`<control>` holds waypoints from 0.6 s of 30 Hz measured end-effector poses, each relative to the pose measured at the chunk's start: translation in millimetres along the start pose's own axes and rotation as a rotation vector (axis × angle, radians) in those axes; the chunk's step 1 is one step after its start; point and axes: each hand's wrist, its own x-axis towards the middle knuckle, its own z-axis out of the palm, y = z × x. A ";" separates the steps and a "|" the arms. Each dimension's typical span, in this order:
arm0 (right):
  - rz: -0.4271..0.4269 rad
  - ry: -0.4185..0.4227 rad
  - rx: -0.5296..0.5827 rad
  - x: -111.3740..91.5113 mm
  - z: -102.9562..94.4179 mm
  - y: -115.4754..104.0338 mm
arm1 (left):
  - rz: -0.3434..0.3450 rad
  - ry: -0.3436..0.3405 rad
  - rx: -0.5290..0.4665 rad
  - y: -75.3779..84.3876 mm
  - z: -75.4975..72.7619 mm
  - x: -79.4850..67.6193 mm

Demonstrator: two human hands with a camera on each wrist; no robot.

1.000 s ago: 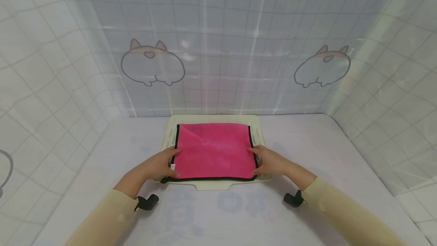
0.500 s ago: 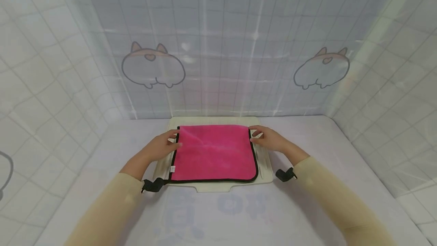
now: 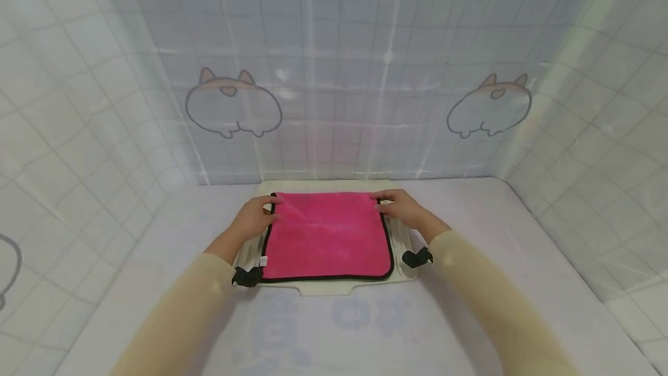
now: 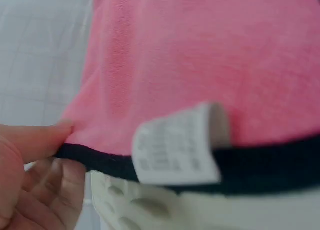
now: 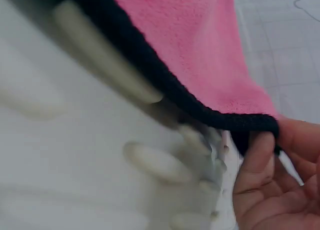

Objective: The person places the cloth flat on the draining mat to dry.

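A pink towel (image 3: pixel 329 237) with black edging lies spread over a cream plastic tray (image 3: pixel 326 290). My left hand (image 3: pixel 253 218) pinches the towel's far left corner; in the left wrist view, thumb and fingers grip its black edging (image 4: pixel 107 162). At the far right corner my right hand (image 3: pixel 406 209) does the same, and the right wrist view shows that corner lifted off the tray between thumb and fingers. A white label (image 4: pixel 175 147) sticks out from the left edging. Raised oval bumps (image 5: pixel 157 162) show on the tray beneath the towel.
The tray stands on a white table covering (image 3: pixel 344 335) with faint blue print. Grid-patterned sheets (image 3: pixel 334 74) with cartoon animal drawings hang behind and at both sides. Black devices (image 3: pixel 417 257) are strapped at both wrists.
Both hands have moved away from me along the towel's sides, from the near half to the far corners. They now pinch those corners. The towel has stayed nearly in place.
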 end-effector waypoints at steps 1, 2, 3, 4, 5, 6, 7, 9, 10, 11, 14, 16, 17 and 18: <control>-0.010 0.009 -0.007 -2.3 -0.5 -0.3 | -0.004 0.000 0.000 -0.4 0.8 -0.3; -0.030 0.018 -0.015 -4.5 -1.3 -0.4 | 0.005 0.006 0.011 -0.4 1.3 -1.1; -0.049 0.027 -0.024 -7.7 -2.7 -1.4 | 0.014 0.018 0.022 -0.2 1.7 -1.8; -0.073 0.033 -0.037 -11.3 -4.2 -2.8 | 0.028 0.027 0.035 -0.1 1.6 -2.6; -0.097 0.039 -0.055 -14.7 -6.0 -4.2 | 0.040 0.036 0.047 0.0 1.5 -3.6; -0.121 0.045 -0.076 -18.1 -7.9 -5.5 | 0.049 0.043 0.056 0.2 1.3 -4.7; -0.145 0.050 -0.093 -21.2 -9.9 -6.8 | 0.051 0.050 0.061 -0.1 1.0 -5.4; -0.176 0.051 -0.129 -25.3 -13.4 -8.3 | 0.053 0.054 0.067 -0.8 0.2 -6.8; -0.179 0.043 -0.144 -26.1 -14.6 -8.6 | 0.052 0.046 0.065 -1.4 -0.2 -7.4; -0.176 0.032 -0.155 -25.6 -15.5 -7.6 | 0.041 0.031 0.058 -2.3 -0.2 -7.6; -0.094 -0.025 -0.196 -21.2 -14.7 -2.9 | 0.014 -0.058 0.036 -7.1 -0.4 -5.8; -0.026 -0.070 -0.220 -18.2 -12.7 -0.2 | -0.012 -0.138 0.021 -9.6 0.5 -3.5; -0.002 -0.085 -0.240 -16.9 -12.0 0.9 | -0.021 -0.173 0.021 -10.9 1.0 -2.0; 0.021 -0.097 -0.256 -16.7 -11.5 0.5 | -0.021 -0.202 0.023 -11.4 0.9 -0.6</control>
